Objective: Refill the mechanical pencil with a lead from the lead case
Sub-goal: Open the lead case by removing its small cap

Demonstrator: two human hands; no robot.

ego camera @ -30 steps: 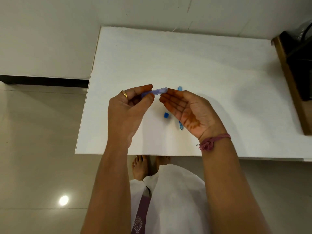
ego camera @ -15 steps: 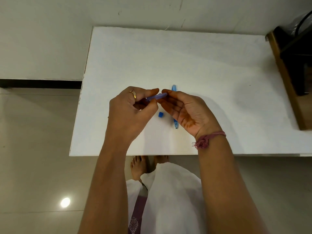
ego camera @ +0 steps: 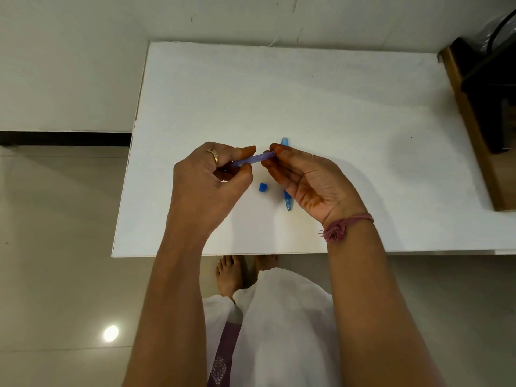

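My left hand [ego camera: 206, 185] is shut on a translucent purple-blue lead case [ego camera: 252, 159], holding it level above the white table [ego camera: 279, 93] with its open end pointing right. My right hand [ego camera: 307, 177] meets that end, thumb and fingertips closed around the tip. No lead is visible. The blue mechanical pencil [ego camera: 287, 202] lies on the table pointing away from me, mostly hidden under my right hand. A small blue cap [ego camera: 262, 188] rests on the table between my hands.
A wooden piece of furniture [ego camera: 469, 121] with a black object [ego camera: 491, 88] on it stands against the table's right side. The table's near edge runs just behind my wrists. Tiled floor lies to the left.
My right hand, held flat and open beside the case's end a second ago, has curled its thumb and fingers onto that end. My left hand has kept hold of the case.
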